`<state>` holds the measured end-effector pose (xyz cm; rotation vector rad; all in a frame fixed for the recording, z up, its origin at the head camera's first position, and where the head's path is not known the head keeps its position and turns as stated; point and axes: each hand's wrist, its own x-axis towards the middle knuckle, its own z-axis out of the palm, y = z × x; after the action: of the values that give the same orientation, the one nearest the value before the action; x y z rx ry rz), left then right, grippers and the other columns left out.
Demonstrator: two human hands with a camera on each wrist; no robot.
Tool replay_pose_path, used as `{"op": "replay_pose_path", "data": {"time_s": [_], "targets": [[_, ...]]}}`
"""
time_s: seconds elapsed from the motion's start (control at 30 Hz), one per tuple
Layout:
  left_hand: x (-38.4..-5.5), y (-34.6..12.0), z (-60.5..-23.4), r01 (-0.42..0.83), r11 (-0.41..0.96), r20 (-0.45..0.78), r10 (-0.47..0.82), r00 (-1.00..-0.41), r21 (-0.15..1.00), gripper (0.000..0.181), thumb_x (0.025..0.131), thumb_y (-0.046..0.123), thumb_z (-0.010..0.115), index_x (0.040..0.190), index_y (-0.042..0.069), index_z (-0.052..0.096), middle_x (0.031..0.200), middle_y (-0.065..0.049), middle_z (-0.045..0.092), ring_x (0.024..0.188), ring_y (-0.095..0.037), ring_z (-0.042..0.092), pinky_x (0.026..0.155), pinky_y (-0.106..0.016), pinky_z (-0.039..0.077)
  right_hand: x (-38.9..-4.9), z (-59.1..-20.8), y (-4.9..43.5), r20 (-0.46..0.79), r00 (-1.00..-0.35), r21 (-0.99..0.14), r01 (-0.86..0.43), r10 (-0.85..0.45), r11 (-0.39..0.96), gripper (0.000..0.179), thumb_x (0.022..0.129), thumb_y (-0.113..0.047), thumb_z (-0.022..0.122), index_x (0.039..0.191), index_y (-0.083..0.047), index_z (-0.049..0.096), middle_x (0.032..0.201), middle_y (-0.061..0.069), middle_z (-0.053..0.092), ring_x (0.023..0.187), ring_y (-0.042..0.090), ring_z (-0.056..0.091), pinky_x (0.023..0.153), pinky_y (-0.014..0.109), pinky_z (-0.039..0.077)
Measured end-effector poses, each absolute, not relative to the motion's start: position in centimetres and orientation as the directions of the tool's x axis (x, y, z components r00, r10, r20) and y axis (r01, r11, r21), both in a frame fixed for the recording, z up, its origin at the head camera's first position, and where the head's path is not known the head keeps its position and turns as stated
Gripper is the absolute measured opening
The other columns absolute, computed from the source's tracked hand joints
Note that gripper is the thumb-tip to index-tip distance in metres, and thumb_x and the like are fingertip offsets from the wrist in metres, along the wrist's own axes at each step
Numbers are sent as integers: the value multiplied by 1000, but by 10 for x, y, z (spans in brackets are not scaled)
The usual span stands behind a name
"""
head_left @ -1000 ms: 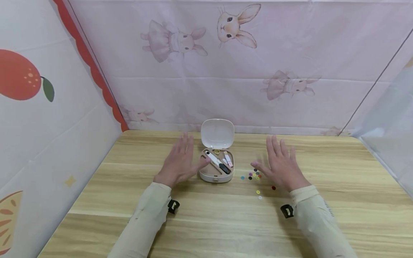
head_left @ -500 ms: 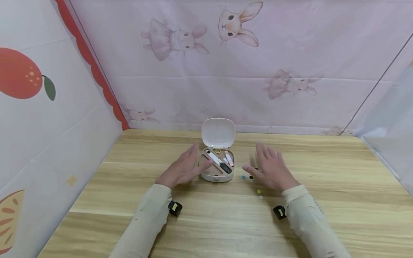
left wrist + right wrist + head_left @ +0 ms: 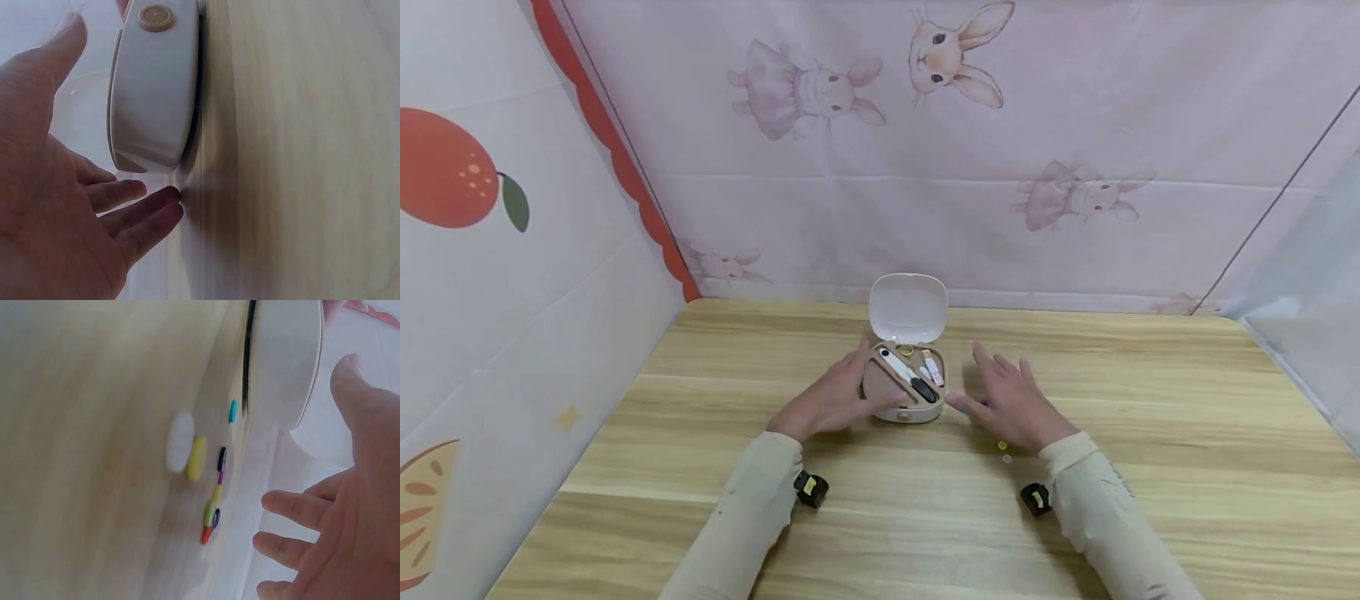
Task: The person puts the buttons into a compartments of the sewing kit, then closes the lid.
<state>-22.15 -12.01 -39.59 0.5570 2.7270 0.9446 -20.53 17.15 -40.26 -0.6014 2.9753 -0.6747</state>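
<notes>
A small white box stands on the table with its lid raised. In its tan insert lie a white-and-black tool, a pink-and-white piece and a gold ring-shaped item. My left hand is at the box's left side, fingers extended, thumb overlapping the front left corner in the head view. On the other side my right hand hovers with spread fingers, thumb tip near the box's right wall. Under it, a white button, a yellow button and several other coloured ones lie flat, mostly hidden from the head view.
The wood-grain table reaches back to a pink rabbit-print cloth. A fruit-print cloth hangs on the left. Black wrist cameras sit under both sleeves.
Both hands have moved inward toward the box, the left to the right and the right to the left. The right hand now covers most of the buttons. The box stays put.
</notes>
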Motion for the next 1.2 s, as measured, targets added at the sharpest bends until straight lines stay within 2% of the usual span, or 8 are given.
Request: {"op": "replay_pose_path", "data": {"time_s": [0.23, 0.47, 0.67, 0.77, 1.0, 1.13, 1.2], "targets": [[-221, -115, -394, 314, 689, -36, 442, -896, 653, 119, 79, 73, 71, 164, 19, 8, 154, -7, 40, 133, -22, 44, 107, -47, 41, -204, -404, 166, 64, -908, -456, -395, -413, 797, 94, 99, -61, 52, 160, 3, 17, 157, 21, 38, 146, 47, 28, 116, 69, 2], [-219, -115, -394, 343, 665, -6, 464, -886, 664, 107, 83, 67, 72, 163, 18, 19, 142, -2, 48, 119, -17, 50, 99, -42, 46, -202, -405, 162, 62, -896, -471, -414, -439, 779, 94, 99, -60, 53, 159, 4, 17, 157, 18, 39, 147, 43, 27, 117, 68, 0], [-219, -114, -396, 359, 674, -4, 473, -881, 646, 113, 81, 64, 77, 164, 19, 16, 152, -6, 42, 133, -20, 44, 108, -45, 41, -201, -407, 161, 70, -882, -467, -441, -466, 766, 92, 100, -58, 54, 160, 2, 19, 154, 18, 43, 147, 42, 28, 116, 69, 1], [-218, -113, -396, 371, 666, 3, 484, -875, 647, 114, 79, 62, 79, 164, 20, 15, 156, -5, 39, 139, -20, 40, 112, -47, 36, -201, -407, 160, 84, -873, -461, -461, -480, 758, 89, 100, -56, 56, 160, 0, 21, 156, 18, 41, 146, 43, 30, 114, 72, 3], [-219, -112, -399, 416, 615, 54, 518, -854, 670, 110, 78, 56, 83, 162, 20, 22, 155, -3, 40, 138, -18, 40, 113, -46, 35, -199, -407, 160, 92, -869, -443, -473, -486, 762, 83, 100, -51, 58, 160, -3, 26, 158, 14, 38, 144, 46, 32, 112, 75, 3], [-220, -111, -401, 440, 594, 85, 529, -844, 673, 115, 74, 52, 89, 162, 18, 22, 155, -3, 40, 139, -19, 39, 114, -45, 34, -198, -406, 161, 91, -870, -438, -472, -484, 765, 81, 100, -50, 59, 160, -4, 27, 157, 14, 40, 144, 47, 32, 112, 75, 4], [-221, -110, -402, 459, 588, 101, 538, -837, 666, 122, 71, 49, 91, 162, 17, 18, 156, -5, 38, 141, -20, 37, 115, -45, 33, -198, -405, 161, 90, -871, -438, -470, -482, 767, 80, 100, -49, 59, 160, -5, 28, 156, 14, 41, 144, 46, 33, 112, 75, 4]]}}
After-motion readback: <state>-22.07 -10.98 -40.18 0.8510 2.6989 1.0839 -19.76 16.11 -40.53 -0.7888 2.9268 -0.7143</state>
